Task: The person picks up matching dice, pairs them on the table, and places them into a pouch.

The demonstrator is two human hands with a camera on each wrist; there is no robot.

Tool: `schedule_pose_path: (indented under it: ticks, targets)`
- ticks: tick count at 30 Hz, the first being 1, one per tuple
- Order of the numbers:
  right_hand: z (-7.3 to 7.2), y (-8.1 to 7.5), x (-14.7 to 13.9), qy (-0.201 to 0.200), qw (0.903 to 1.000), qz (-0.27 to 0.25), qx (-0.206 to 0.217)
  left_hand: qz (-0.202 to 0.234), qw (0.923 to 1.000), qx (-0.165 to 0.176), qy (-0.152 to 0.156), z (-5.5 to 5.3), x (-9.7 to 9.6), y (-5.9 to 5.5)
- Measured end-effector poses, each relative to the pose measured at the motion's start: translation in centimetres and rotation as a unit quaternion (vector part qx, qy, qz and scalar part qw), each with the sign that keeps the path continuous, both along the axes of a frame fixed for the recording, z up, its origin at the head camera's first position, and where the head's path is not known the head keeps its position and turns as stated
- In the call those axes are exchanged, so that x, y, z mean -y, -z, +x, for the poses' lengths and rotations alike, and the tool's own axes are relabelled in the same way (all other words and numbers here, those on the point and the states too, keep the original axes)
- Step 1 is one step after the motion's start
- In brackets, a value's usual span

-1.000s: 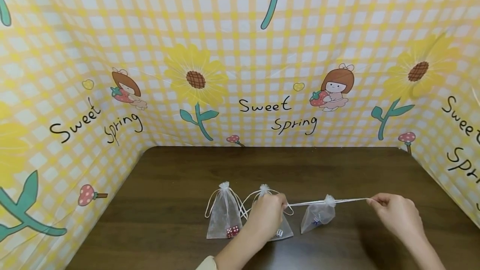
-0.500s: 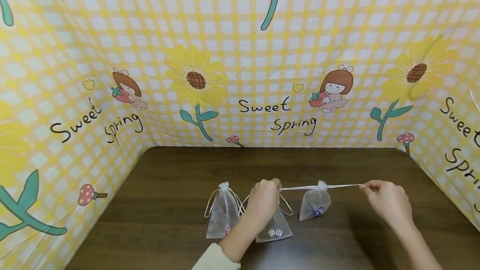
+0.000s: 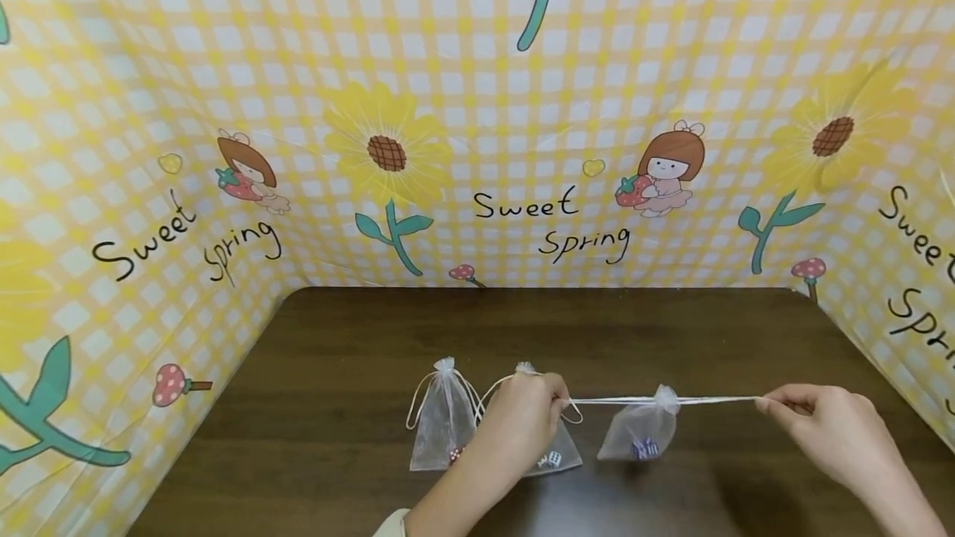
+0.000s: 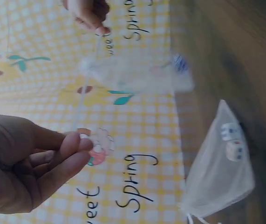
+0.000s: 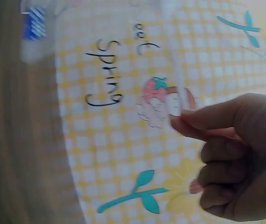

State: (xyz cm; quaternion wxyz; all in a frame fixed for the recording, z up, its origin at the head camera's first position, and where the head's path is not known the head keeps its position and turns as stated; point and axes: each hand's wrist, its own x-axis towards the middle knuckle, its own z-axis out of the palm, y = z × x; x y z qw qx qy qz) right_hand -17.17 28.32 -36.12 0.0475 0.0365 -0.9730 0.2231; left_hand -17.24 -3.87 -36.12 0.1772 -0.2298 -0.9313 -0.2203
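Observation:
A sheer white drawstring pouch (image 3: 634, 433) hangs between my hands, its neck gathered tight and blue dice (image 3: 645, 448) in its bottom. Its white drawstring (image 3: 716, 399) is stretched out nearly level to both sides. My left hand (image 3: 525, 421) pinches the string's left end between thumb and fingertips. On the other side, my right hand (image 3: 828, 421) pinches the right end between thumb and forefinger, the other fingers curled in, as the right wrist view shows. In the left wrist view the pouch (image 4: 137, 74) hangs off the string, blurred.
Two more sheer pouches lie on the dark wooden table (image 3: 358, 330). The left pouch (image 3: 440, 421) has red dice, partly behind my left forearm. The middle pouch (image 4: 221, 172) holds white dice and is partly covered by my left hand. A yellow checked cloth (image 3: 522, 106) surrounds the table.
Pouch and hands rose away from me half a second ago, then came back down. Now my right hand is farther right, and the pouch has swung right with the string taut.

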Motion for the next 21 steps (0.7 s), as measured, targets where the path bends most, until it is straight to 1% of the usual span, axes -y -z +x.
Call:
schedule_pose_path:
  ticks: [2,3,5,7,10,13,16,21]
  targets:
    - [0.0,0.0,-0.3,-0.019,0.9995,0.010,0.021,-0.008,0.9998,0.016,0.004,0.1,0.0,-0.1]
    - [-0.2,0.2,-0.3,-0.029,0.9989,0.012,0.033,-0.016,0.9996,0.021,0.001,-0.1,0.0,0.0]
    - [-0.9,0.8,-0.2,-0.043,0.9978,0.018,0.047,-0.037,0.9989,0.026,-0.012,-0.6,-0.2,0.7]
    - [-1.8,1.7,0.3,-0.048,0.9970,0.020,0.057,-0.057,0.9976,0.025,-0.032,-1.4,-0.3,1.6]
    - [-3.1,3.3,1.1,-0.030,0.9980,0.013,0.055,-0.079,0.9949,0.005,-0.063,-2.7,-0.6,3.2]
    - [-4.1,4.7,1.9,0.000,0.9987,0.004,0.051,-0.088,0.9918,-0.011,-0.092,-3.8,-0.8,4.4]
    - [-4.7,5.6,2.5,0.019,0.9986,-0.006,0.049,-0.095,0.9885,-0.023,-0.116,-4.7,-0.9,5.2]
    - [-5.6,5.9,3.1,0.046,0.9979,-0.022,0.039,-0.096,0.9841,-0.047,-0.142,-5.8,-1.0,6.0]
